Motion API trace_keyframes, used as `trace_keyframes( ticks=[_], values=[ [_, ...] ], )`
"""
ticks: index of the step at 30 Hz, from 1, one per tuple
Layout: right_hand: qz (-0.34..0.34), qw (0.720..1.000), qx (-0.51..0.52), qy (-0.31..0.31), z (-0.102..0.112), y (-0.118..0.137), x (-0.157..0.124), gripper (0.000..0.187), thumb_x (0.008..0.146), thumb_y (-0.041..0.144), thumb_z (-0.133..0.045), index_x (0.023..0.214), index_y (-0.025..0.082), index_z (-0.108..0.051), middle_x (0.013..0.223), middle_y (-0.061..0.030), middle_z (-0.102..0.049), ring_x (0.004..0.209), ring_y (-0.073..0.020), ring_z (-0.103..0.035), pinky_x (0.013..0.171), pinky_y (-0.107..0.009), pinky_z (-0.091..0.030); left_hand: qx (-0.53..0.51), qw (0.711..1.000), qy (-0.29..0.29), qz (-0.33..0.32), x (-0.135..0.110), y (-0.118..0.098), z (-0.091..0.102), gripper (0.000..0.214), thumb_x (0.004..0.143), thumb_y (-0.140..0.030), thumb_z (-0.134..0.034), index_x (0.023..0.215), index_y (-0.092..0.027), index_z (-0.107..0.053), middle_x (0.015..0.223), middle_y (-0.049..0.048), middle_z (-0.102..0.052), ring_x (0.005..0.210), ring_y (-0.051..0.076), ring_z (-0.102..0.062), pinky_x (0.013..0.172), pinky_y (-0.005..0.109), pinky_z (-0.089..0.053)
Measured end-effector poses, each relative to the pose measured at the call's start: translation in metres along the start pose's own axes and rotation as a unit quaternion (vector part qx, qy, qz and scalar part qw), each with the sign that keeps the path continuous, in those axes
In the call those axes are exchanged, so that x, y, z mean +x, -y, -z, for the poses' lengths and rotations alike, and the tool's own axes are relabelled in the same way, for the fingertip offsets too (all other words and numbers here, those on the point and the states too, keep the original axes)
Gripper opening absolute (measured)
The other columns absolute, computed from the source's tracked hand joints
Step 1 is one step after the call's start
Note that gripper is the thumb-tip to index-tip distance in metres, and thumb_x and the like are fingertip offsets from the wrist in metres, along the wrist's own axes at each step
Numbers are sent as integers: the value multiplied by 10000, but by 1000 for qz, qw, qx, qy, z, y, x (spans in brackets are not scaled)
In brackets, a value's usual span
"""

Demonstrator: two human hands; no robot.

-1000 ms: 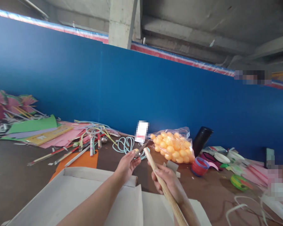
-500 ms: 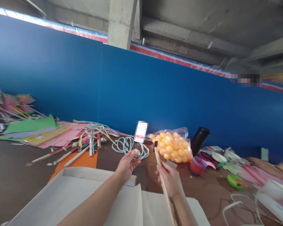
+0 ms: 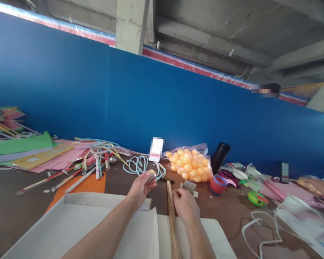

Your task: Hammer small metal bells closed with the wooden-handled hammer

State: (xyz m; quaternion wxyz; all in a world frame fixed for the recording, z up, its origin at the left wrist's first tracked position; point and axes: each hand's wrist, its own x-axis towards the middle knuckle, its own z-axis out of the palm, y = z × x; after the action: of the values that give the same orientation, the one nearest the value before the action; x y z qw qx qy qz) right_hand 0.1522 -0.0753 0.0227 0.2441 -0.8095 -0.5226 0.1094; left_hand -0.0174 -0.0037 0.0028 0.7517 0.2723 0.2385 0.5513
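Note:
My left hand [image 3: 143,187] is closed, its fingertips pinching a small shiny round bell [image 3: 152,175], silver with a gold patch. Light-blue cord [image 3: 136,165] lies coiled just beyond it. To the right, my right hand [image 3: 186,205] has curled fingers; whether anything is between them is hidden. Beside its thumb a long wooden stick [image 3: 172,219] lies over the pale cardboard [image 3: 212,237], apart from the fingers. A small grey opened box [image 3: 189,186] sits just behind the right knuckles. Near the stick's far end rests a short dark piece [image 3: 167,180].
Beyond my hands are a bag of orange balls [image 3: 190,165], a black bottle [image 3: 220,156] and a red-blue tape roll [image 3: 218,184]. Coloured paper [image 3: 21,144] and sticks cover the left side. White cord [image 3: 259,219] loops at right. A blue partition [image 3: 162,100] stands behind.
My right hand has let go of the wooden stick, which now lies on the cardboard. My left hand still holds the bell. The whole view has shifted slightly to the right.

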Motion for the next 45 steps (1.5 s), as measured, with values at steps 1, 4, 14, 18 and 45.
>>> trace_keyframes(
  ticks=[1,4,14,18,45],
  values=[
    [-20,999,-8,-32,6,-4,3,299,778,440,-414,853,298,-666,931,-35,-666,835,-226,-593,608,-289,-384,2,1000,-6,5,0,-1,-1,241,789,-199,-554,1013,-110,-568,779,63,-626,635,107,-614,589,210,-530],
    [-82,989,-15,-119,22,-25,16,347,790,452,-377,982,315,-632,1021,-28,-646,879,-221,-583,615,-267,-395,4,1000,-13,14,-2,-4,-3,222,806,-178,-522,1012,-107,-563,778,64,-625,639,111,-615,582,218,-531],
    [-108,989,-66,-72,17,-43,44,302,743,467,-427,861,348,-679,951,-31,-675,807,-249,-610,600,-312,-410,18,1000,8,11,-4,-2,-1,261,793,-195,-546,1041,-115,-552,788,59,-620,648,113,-615,590,223,-526],
    [-104,989,-97,-49,13,-41,55,282,724,458,-461,796,328,-701,935,-59,-682,852,-275,-606,668,-362,-412,22,1000,11,12,-3,-1,-1,278,787,-209,-557,1049,-117,-554,782,60,-620,642,112,-614,587,222,-524],
    [-99,986,-130,20,35,-53,39,283,760,408,-459,825,274,-699,893,-75,-694,817,-229,-629,618,-282,-421,41,999,2,23,-3,-1,-4,274,791,-181,-544,1058,-119,-549,777,60,-620,618,110,-611,574,229,-526]
  ],
)
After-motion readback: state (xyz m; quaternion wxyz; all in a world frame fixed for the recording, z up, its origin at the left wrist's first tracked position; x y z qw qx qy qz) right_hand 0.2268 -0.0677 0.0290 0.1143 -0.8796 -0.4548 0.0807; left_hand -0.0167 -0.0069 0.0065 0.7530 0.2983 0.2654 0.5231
